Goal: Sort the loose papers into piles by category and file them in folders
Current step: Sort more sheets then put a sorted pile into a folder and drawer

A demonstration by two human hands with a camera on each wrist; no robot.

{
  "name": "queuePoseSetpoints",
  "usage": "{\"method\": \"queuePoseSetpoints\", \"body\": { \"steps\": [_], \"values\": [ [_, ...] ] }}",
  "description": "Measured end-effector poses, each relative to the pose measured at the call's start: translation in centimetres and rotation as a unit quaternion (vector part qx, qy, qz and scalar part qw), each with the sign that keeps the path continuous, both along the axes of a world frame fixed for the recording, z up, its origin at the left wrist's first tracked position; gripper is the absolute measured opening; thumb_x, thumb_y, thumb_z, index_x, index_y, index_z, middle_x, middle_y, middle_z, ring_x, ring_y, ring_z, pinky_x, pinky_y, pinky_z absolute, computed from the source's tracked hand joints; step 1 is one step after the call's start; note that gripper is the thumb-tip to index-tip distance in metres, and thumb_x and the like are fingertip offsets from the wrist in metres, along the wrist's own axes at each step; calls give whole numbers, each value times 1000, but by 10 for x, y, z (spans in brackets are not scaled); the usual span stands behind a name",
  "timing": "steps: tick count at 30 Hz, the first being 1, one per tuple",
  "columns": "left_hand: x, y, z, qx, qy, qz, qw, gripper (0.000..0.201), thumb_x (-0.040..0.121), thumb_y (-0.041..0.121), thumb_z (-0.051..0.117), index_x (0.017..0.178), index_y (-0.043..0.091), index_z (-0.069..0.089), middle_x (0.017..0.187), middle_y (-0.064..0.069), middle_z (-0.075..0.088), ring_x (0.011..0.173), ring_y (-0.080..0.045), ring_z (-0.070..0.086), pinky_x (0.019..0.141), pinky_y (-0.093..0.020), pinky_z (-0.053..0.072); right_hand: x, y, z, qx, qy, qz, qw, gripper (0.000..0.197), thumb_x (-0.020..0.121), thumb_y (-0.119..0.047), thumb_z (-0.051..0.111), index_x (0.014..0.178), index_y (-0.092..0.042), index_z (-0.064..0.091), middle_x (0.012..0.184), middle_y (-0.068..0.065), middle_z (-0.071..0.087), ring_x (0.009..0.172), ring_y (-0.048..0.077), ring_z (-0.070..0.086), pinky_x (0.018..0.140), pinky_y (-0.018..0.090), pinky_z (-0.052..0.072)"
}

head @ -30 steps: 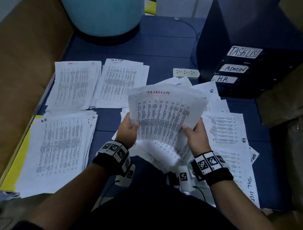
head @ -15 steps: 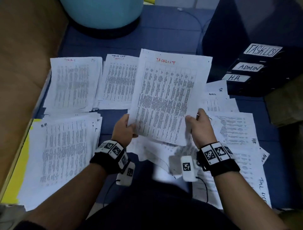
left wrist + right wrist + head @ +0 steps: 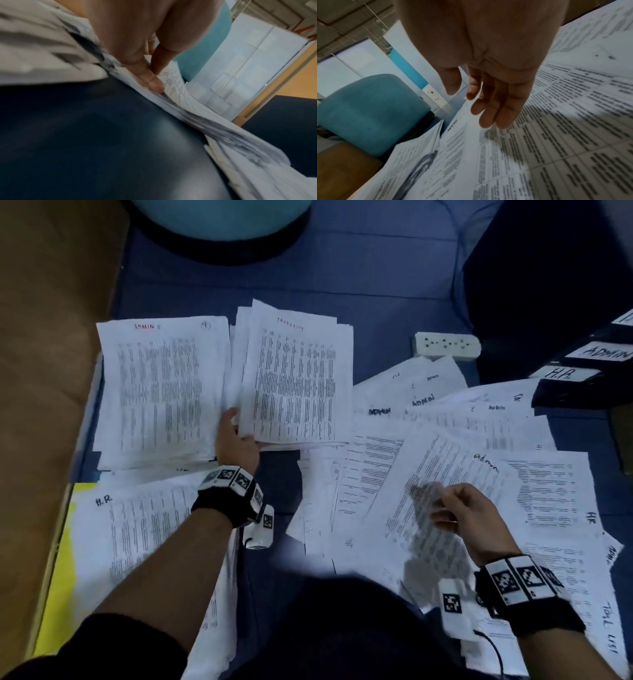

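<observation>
A printed sheet headed TASKLIST lies on top of the tasklist pile at the far middle. My left hand pinches its near left corner; in the left wrist view the thumb presses on the paper edge. Left of it lies the ADMIN pile, and nearer me the H.R. pile rests on a yellow folder. My right hand hovers with relaxed fingers above the loose unsorted papers, holding nothing.
Black binders labelled ADMIN and H.R. stand at the far right. A white power strip lies behind the loose papers. A teal stool sits at the far edge of the blue surface, and a brown panel borders the left.
The tasklist sheet held up in both hands has gone down onto the far pile with my left hand. My right hand let go and moved right over the loose papers.
</observation>
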State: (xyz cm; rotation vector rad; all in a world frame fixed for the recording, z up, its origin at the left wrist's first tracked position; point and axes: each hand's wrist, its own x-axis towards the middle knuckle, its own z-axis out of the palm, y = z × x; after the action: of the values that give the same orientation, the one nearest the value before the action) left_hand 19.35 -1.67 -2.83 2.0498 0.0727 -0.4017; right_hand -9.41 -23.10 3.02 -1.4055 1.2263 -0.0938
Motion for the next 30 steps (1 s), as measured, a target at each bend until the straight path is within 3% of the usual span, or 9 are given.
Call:
{"method": "queuePoseSetpoints", "body": {
  "steps": [2, 5, 12, 15, 19, 22, 24, 27, 30],
  "values": [
    [0, 0, -6, 9, -1, 4, 1000, 49, 91, -12, 43, 134, 11, 47, 129, -6, 52, 80, -5, 58, 55, -2, 46, -2, -4, -7, 5, 18, -1, 1000, 29, 93, -35, 61, 88, -7, 57, 96, 25, 67, 77, 29, 64, 72, 37, 53],
    [0, -1, -11, 49, -13, -3, 999, 39, 93, -7, 46, 129, 5, 54, 133, -12, 52, 96, -14, 55, 62, 5, 39, -4, -9, -18, 9, 37, -7, 999, 20, 98, -21, 55, 89, -4, 57, 89, 21, 66, 76, 30, 63, 71, 37, 53],
    [-15, 5, 3, 116, -58, -82, 988, 45, 90, 2, 52, 135, 10, 49, 143, -12, 39, 129, -22, 42, 108, -20, 28, -6, -10, -17, 18, 18, 7, 1000, 17, 98, -13, 54, 83, -6, 55, 82, 14, 64, 72, 26, 60, 69, 36, 51],
    [-29, 8, 21, 123, -65, -84, 987, 48, 89, 4, 55, 136, 12, 47, 146, -13, 29, 134, -21, 33, 101, -13, 21, -20, -12, -16, 10, 17, 20, 1000, 15, 97, -15, 57, 86, -6, 58, 82, 15, 65, 73, 27, 61, 68, 37, 52],
    [-58, -5, 57, 93, -99, -138, 981, 40, 88, 5, 58, 128, 9, 55, 135, -10, 47, 126, -22, 45, 103, -22, 31, -52, -21, -24, -19, 56, 28, 998, 11, 94, -11, 59, 85, -6, 63, 78, 11, 68, 74, 31, 64, 71, 41, 55],
    [-94, -22, 75, 41, -63, -196, 978, 33, 90, 7, 56, 123, 14, 59, 117, -4, 58, 98, -15, 59, 84, -21, 42, -75, -25, -35, -92, 147, 55, 983, 10, 92, -22, 61, 89, -12, 62, 91, 7, 68, 87, 30, 65, 86, 47, 54],
    [-124, -34, 77, 24, -35, -241, 970, 30, 91, 11, 57, 121, 17, 59, 114, 0, 60, 83, -8, 58, 73, -21, 43, -84, -22, -36, -123, 191, 64, 972, 14, 90, -26, 63, 85, -16, 54, 81, 2, 59, 77, 24, 58, 73, 36, 51],
    [-164, -49, 61, 71, -2, -343, 937, 36, 91, 14, 58, 127, 17, 56, 128, 0, 58, 109, -15, 56, 90, -24, 41, -95, -18, -35, -140, 216, 52, 965, 26, 86, -26, 68, 81, -14, 46, 64, 1, 41, 56, 19, 40, 50, 27, 27],
    [-196, -55, 39, 136, 35, -407, 903, 45, 90, 19, 61, 133, 18, 51, 140, -1, 50, 126, -19, 47, 107, -28, 33, -103, -13, -39, -108, 205, 37, 972, 36, 83, -26, 73, 101, -7, 49, 74, 5, 49, 65, 22, 51, 57, 30, 43]
  ]
}}
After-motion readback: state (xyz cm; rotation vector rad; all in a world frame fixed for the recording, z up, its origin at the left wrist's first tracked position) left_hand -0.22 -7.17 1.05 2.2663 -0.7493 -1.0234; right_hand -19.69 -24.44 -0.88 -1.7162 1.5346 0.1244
